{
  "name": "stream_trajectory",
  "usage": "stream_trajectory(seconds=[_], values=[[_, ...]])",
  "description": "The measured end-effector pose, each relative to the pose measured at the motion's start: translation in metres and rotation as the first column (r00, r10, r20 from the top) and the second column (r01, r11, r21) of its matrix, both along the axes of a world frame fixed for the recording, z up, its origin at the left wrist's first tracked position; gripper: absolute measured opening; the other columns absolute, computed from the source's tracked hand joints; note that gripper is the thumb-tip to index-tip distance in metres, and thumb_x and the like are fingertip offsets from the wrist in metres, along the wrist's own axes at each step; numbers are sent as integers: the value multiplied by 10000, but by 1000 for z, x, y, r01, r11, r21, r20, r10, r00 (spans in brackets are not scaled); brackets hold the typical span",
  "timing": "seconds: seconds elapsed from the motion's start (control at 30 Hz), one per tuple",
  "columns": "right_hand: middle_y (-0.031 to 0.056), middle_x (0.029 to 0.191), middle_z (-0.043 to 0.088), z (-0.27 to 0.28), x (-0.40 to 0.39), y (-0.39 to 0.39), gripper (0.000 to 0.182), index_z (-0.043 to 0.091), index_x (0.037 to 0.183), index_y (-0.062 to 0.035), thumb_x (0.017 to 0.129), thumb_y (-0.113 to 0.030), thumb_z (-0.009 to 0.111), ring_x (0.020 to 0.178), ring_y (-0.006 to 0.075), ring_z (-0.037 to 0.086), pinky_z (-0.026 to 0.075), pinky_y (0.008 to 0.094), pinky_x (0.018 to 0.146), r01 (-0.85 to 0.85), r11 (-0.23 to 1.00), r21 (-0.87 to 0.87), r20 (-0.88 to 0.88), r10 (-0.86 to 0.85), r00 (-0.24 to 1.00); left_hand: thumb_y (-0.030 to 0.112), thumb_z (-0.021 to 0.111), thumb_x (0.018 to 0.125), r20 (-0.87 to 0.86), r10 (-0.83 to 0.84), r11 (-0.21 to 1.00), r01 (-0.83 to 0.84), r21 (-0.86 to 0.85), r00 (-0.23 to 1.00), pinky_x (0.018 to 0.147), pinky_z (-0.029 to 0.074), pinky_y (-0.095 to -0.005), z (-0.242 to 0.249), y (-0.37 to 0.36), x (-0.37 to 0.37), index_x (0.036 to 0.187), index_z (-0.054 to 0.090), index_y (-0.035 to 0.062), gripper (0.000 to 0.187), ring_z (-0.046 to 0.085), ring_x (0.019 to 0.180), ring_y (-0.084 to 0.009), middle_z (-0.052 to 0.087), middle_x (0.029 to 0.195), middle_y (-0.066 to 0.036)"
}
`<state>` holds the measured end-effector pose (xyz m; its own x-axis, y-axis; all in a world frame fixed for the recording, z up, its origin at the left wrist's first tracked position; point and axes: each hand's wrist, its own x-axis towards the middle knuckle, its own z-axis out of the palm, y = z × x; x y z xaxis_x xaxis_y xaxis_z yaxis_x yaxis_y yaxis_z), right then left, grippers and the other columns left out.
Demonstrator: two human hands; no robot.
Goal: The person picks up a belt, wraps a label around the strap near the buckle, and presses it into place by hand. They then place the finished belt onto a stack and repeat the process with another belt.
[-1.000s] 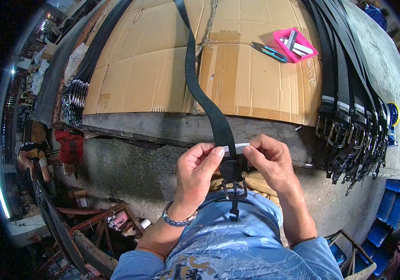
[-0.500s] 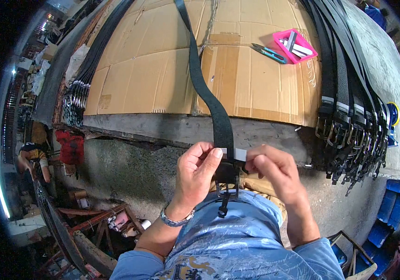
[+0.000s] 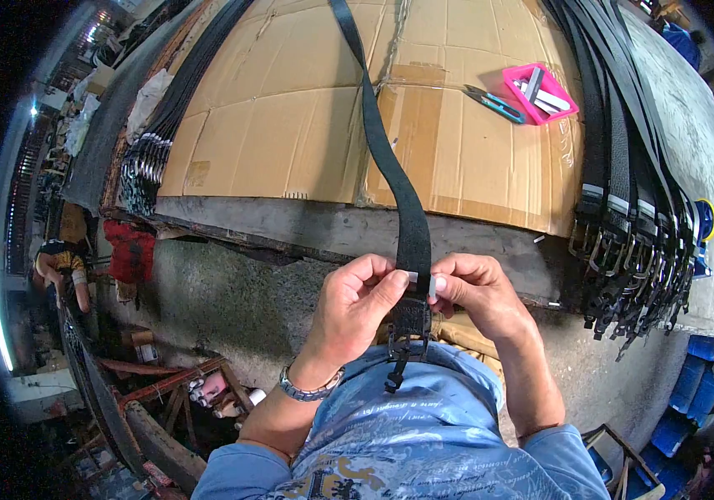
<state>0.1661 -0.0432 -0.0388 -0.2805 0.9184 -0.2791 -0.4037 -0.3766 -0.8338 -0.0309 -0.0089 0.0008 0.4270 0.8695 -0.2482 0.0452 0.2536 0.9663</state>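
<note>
A black belt (image 3: 407, 208) runs down from the cardboard to my lap, its metal buckle (image 3: 408, 346) hanging over my shirt. Just above the buckle end, my left hand (image 3: 357, 300) is closed on the belt's left edge, the thumb pressing a small white strip (image 3: 412, 277) against the front. At the right edge, my right hand (image 3: 478, 292) pinches the other end of the strip, which sticks out and folds there. Whatever lies behind the belt is hidden. A watch (image 3: 311, 387) circles my left wrist.
Flattened cardboard (image 3: 290, 142) covers the worktable. On it lie blue-handled thread snips (image 3: 497, 104) beside a pink tray (image 3: 569, 112) holding white strips. Buckled belts hang at the right (image 3: 623, 225) and left (image 3: 144, 162). Another person (image 3: 61, 262) is at far left.
The strip's right end, stretched out flat to the right before, now bends in at the belt's edge. My right hand has moved left, closer to the belt. The view has shifted slightly.
</note>
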Motion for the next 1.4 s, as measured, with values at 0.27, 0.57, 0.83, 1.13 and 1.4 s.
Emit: stream_trajectory(seconds=[0.27, 0.57, 0.83, 1.13, 1.4], values=[[-19, 753, 642, 10, 1, 1, 183, 684, 882, -27, 916, -207, 672, 699, 55, 561, 471, 226, 630, 4, 999, 38, 107, -9, 994, 146, 631, 940, -100, 62, 996, -54, 77, 993, 622, 463, -198, -3, -2, 1, 899, 633, -17, 168, 569, 723, -35, 653, 792, -9], [-1, 698, 601, 23, -6, -5, 225, 648, 852, 24, 935, -184, 627, 657, 39, 493, 412, 241, 558, 18, 997, 79, 371, -47, 928, 155, 646, 930, -158, 72, 995, -60, 80, 985, 598, 442, -189, -2, -3, 3, 884, 640, -11, 172, 551, 700, -27, 639, 766, 13], [-58, 697, 524, 24, -10, -9, 186, 607, 812, -3, 922, -151, 633, 654, 24, 443, 368, 212, 561, 54, 994, 95, 472, -93, 877, 171, 656, 926, -126, 33, 998, -27, 49, 992, 576, 419, -182, 2, -2, 2, 890, 654, -10, 184, 525, 673, -15, 628, 748, 24], [-64, 690, 516, 20, -13, -12, 157, 605, 804, -10, 913, -120, 630, 635, 13, 430, 352, 200, 540, 92, 991, 101, 453, -129, 882, 178, 650, 934, -112, 27, 999, -23, 37, 993, 572, 410, -178, 3, -3, 1, 881, 660, -2, 187, 511, 668, -13, 618, 739, 33], [-45, 644, 524, 16, -16, -10, 194, 609, 794, 13, 910, -142, 626, 609, 14, 439, 356, 223, 495, 154, 983, 96, 395, -179, 901, 119, 673, 911, 76, 140, 988, -144, 50, 987, 635, 478, -207, -5, -8, 9, 997, 623, -4, 158, 583, 737, -44, 660, 825, -15]])
